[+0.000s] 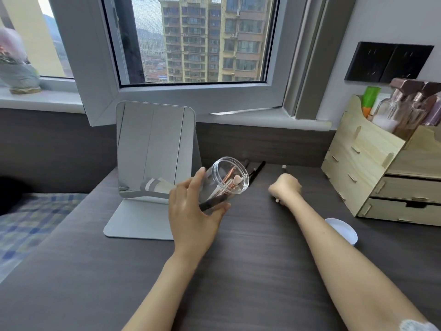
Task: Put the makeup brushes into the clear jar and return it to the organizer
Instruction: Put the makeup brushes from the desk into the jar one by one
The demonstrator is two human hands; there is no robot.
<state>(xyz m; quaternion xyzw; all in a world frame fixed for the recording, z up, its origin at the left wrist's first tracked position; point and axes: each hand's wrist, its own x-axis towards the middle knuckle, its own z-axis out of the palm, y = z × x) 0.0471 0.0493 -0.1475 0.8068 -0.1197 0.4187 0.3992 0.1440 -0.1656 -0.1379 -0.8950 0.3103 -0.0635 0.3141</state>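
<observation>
My left hand (191, 209) grips a clear jar (225, 180), tilted with its open mouth facing up and right above the dark desk (238, 271). Inside it lie a few brushes: rose-gold handled ones and a dark-handled one. My right hand (285, 188) rests knuckles-up on the desk to the jar's right, fingers curled on a brush whose pale tip (284, 167) sticks out beyond the hand. Two dark brushes (257, 170) lie on the desk behind the jar. The wooden organizer (372, 168) stands at the right.
A standing mirror (155, 151) on a flat base sits left of the jar. A white round lid or dish (343, 230) lies by my right forearm. Bottles (405, 108) fill the organizer's top. A bed with checked cover (31, 225) lies left; an open window frame hangs above.
</observation>
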